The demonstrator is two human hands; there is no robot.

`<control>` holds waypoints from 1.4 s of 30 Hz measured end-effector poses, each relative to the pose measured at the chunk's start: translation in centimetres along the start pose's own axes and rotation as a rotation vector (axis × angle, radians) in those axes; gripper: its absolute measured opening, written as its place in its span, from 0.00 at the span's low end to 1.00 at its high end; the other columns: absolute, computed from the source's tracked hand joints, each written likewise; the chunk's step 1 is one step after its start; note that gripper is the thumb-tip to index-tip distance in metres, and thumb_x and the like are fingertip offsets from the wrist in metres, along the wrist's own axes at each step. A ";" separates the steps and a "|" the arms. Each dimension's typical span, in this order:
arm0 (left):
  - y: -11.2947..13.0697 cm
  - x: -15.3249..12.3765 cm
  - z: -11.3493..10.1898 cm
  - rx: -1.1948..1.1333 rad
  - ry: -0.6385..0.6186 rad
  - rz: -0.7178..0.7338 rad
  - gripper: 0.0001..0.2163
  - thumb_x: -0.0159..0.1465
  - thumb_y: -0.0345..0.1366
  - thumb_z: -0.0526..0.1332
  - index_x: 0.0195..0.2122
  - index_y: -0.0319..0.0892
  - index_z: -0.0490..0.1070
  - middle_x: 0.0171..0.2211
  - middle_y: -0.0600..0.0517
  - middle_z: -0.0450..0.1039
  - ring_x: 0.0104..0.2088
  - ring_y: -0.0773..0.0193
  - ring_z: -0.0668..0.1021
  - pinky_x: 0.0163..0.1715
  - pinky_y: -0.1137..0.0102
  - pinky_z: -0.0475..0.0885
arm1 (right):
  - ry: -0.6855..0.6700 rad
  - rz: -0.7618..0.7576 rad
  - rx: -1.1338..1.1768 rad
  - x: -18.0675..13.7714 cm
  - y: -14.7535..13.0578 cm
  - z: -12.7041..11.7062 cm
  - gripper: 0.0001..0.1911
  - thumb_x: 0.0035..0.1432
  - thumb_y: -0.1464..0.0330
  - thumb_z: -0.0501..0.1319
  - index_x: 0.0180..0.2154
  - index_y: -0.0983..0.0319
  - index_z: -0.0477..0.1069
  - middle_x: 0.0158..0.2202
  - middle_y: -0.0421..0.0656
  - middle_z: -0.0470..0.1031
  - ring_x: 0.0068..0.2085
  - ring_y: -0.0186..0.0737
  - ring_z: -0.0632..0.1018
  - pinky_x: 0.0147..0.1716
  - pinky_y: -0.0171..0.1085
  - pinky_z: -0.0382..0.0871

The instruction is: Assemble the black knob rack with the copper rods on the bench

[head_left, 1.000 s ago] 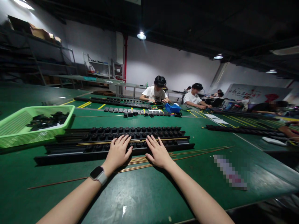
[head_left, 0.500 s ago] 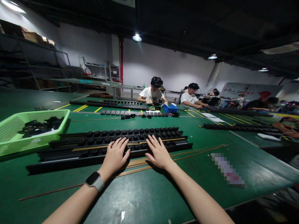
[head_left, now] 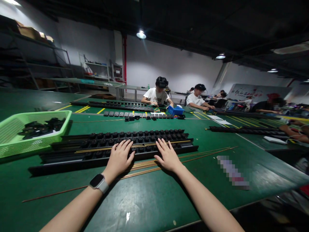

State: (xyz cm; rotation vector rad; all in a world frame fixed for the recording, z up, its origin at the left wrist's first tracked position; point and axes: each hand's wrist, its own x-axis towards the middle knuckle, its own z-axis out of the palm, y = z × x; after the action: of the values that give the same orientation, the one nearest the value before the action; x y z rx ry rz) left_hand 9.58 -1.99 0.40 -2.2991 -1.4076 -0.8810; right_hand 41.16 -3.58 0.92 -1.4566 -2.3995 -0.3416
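My left hand (head_left: pixel 120 157), with a smartwatch (head_left: pixel 97 181) on its wrist, lies with fingers spread over the near side of several long black rails (head_left: pixel 60 167). My right hand (head_left: pixel 168 155) rests the same way farther right, palm down and fingers apart. Rows of small black parts (head_left: pixel 142 132) sit along the rails. Thin brass rods (head_left: pixel 94 150) lie lengthwise on top of them, passing by the fingertips of both hands. More brass rods (head_left: pixel 142 165) lie on the green table (head_left: pixel 145 206) beneath and between my hands. Neither hand grips anything.
A light green basket (head_left: pixel 31 145) holding black parts stands at the left. Beyond the rails is a row of small grey parts (head_left: pixel 120 114) and a blue bin (head_left: pixel 175 110). Two co-workers (head_left: pixel 156 95) sit across the table. A blurred packet (head_left: pixel 233 172) lies at the right.
My right hand has shifted slightly to the right along the rails. My left hand stays nearly in place, and the view has tilted a little.
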 end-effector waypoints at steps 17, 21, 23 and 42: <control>0.1 -0.1 -0.3 -0.002 -0.004 -0.003 0.24 0.75 0.46 0.54 0.69 0.46 0.70 0.69 0.42 0.71 0.70 0.44 0.71 0.68 0.45 0.60 | -0.014 0.088 -0.046 -1.0 1.8 0.1 0.42 0.76 0.53 0.53 0.80 0.58 0.38 0.81 0.45 0.39 0.81 0.49 0.43 0.78 0.58 0.40; 0.1 -0.1 -0.3 -0.004 -0.003 0.000 0.24 0.75 0.46 0.55 0.69 0.46 0.70 0.69 0.42 0.71 0.70 0.44 0.71 0.68 0.45 0.60 | -0.030 0.096 -0.062 -1.1 1.9 0.1 0.42 0.76 0.52 0.53 0.80 0.59 0.40 0.81 0.45 0.38 0.81 0.50 0.42 0.78 0.59 0.40; 0.1 -0.1 -0.3 -0.006 -0.001 -0.002 0.24 0.75 0.46 0.55 0.69 0.46 0.69 0.69 0.42 0.71 0.70 0.44 0.71 0.68 0.45 0.60 | -0.026 0.102 -0.067 -1.1 1.9 0.1 0.42 0.76 0.52 0.53 0.80 0.60 0.40 0.81 0.45 0.37 0.81 0.50 0.42 0.78 0.58 0.40; 0.1 -0.1 -0.4 0.004 -0.005 -0.005 0.24 0.75 0.46 0.54 0.70 0.47 0.69 0.69 0.42 0.72 0.70 0.44 0.71 0.67 0.44 0.61 | -0.072 0.169 -0.061 -1.7 4.0 -0.1 0.48 0.73 0.53 0.55 0.80 0.59 0.30 0.82 0.47 0.36 0.81 0.52 0.42 0.77 0.61 0.41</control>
State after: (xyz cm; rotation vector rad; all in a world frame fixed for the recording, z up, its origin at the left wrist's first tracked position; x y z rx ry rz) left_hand 9.52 -2.33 0.65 -2.2973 -1.4160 -0.8734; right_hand 45.44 -3.21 0.47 -1.7127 -2.3180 -0.3301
